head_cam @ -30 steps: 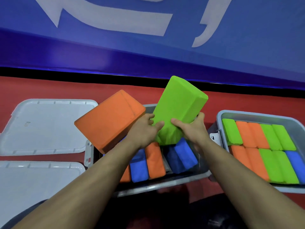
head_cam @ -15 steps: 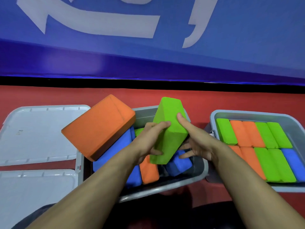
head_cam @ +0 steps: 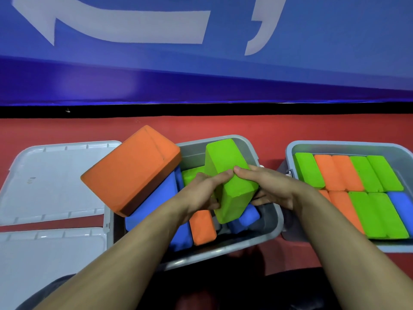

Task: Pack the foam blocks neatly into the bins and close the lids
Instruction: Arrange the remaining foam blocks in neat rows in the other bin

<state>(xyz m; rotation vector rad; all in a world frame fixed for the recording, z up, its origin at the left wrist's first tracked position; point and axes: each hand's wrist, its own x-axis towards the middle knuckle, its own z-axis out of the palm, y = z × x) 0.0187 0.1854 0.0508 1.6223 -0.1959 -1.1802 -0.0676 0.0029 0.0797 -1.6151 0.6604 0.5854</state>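
A green foam block (head_cam: 228,175) stands tilted over the middle grey bin (head_cam: 271,222). My left hand (head_cam: 205,193) grips its left side, thumb on top. My right hand (head_cam: 266,186) holds its right side, thumb across the top and fingers behind it. A large orange block (head_cam: 131,168) leans on the bin's left rim, on top of a blue block (head_cam: 154,202). Blue, orange and green blocks lie loosely inside this bin. The right bin (head_cam: 335,146) holds tidy rows of green, orange and blue blocks.
Two grey lids lie flat on the red floor at the left, one farther (head_cam: 51,180) and one nearer (head_cam: 49,262). A blue wall with white markings rises behind the bins. My knees are at the bottom edge.
The green block has come down from high above the bin and turned onto its narrow side. My right hand has shifted from its underside to its right side.
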